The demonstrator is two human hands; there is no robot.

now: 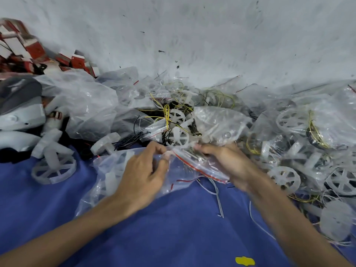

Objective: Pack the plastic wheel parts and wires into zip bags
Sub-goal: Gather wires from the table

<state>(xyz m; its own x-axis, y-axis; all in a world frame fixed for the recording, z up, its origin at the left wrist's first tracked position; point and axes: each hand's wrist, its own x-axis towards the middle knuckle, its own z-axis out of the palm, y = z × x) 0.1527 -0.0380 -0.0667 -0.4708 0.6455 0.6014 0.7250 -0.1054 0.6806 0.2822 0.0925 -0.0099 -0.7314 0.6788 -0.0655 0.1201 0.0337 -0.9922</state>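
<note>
A clear zip bag (194, 166) with a red seal line lies between my hands on the blue cloth. My left hand (144, 170) pinches the bag's upper left edge with thumb and fingers. My right hand (225, 160) grips the bag's right side, fingers curled over the plastic. Thin red and white wires (215, 187) trail from under the bag. A white plastic wheel (178, 138) sits just beyond the bag, among yellow and black wires (166, 114). Another bag with white parts (109, 174) lies under my left wrist.
A loose spoked wheel (54, 168) lies at the left on the blue cloth (173, 228). Packed bags with wheels (300, 122) pile up at the right. Crumpled clear bags (82, 105) and red-and-white boxes (25, 47) sit at the far left by the white wall.
</note>
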